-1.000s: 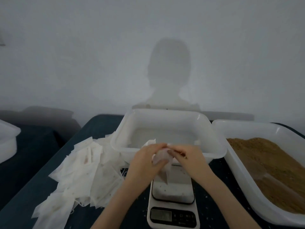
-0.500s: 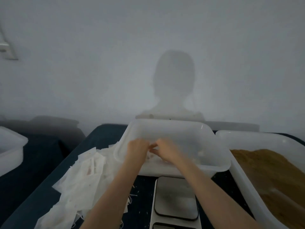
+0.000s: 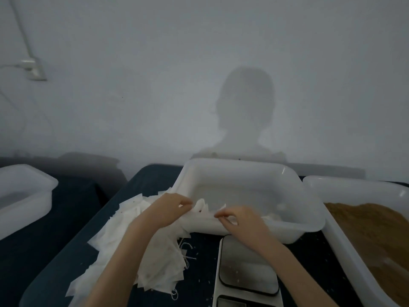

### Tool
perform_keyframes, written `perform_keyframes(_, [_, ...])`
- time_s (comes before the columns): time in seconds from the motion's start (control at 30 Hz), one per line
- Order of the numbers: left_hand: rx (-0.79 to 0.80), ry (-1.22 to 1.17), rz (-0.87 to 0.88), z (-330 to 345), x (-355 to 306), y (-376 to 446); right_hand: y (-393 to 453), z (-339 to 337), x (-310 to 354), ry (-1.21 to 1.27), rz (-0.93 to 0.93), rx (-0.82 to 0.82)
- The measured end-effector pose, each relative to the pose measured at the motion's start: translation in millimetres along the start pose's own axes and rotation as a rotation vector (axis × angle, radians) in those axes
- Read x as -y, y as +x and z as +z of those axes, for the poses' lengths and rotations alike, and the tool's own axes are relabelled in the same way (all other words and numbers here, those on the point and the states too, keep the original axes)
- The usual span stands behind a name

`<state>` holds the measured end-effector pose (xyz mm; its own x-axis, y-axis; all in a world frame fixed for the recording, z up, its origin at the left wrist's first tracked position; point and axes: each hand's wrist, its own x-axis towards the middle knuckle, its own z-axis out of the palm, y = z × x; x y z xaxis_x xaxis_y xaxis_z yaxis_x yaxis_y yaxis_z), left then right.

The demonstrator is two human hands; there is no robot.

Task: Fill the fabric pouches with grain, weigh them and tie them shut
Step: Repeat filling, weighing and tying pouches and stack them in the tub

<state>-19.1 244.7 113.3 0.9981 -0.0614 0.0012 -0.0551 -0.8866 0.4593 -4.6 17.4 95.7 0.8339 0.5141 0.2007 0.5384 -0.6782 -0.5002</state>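
We see both hands at the near rim of the middle tub (image 3: 287, 180), which sits at twelve o'clock from the scale (image 3: 246, 269) on the dark desk (image 3: 55, 251). The left hand (image 3: 164, 210) has its fingers curled, thumb and fingertips pinched together on the white fabric of a pouch (image 3: 202, 207) that pokes up just inside the tub's rim. The right hand (image 3: 241, 220) is at three o'clock from the left one, close by but not touching it; its fingers are bent too, and thumb and forefinger meet in a pinch over the rim. It seems to nip a thin edge or string of the same pouch, though we cannot tell for sure, the fabric and the rim being the same white.

The heap of empty pouches (image 3: 141, 258) lies at nine o'clock from the scale, under the left forearm, with loose strings trailing at its near edge. The grain (image 3: 374, 227) fills the tub (image 3: 354, 185) at three o'clock. A few more white shapes lie in the middle tub, too blurred for us to name. Another white tub (image 3: 26, 191) stands well apart at nine o'clock.
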Motion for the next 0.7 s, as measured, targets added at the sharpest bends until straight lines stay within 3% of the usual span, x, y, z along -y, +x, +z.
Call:
perform_keyframes(0.1, [-0.276,-0.035,0.002,6,16,-35,-23,8,8,0.07,-0.021,-0.045])
perform_keyframes(0.17, [-0.444,0.063,-0.055,18,25,-53,-36,16,11,0.118,-0.028,-0.052])
perform_keyframes(0.23, [-0.419,0.166,-0.115,37,30,-63,-45,24,12,0.156,-0.022,-0.027])
perform_keyframes(0.37, [-0.151,0.349,-0.09,88,40,-66,-56,38,9,0.191,0.003,0.001])
perform_keyframes(0.53, [-0.179,0.349,-0.056,96,45,-61,-65,48,4,0.207,0.025,0.055])
perform_keyframes(0.7, [-0.357,0.268,-0.097,97,41,-69,-72,49,4,0.213,0.033,0.112])
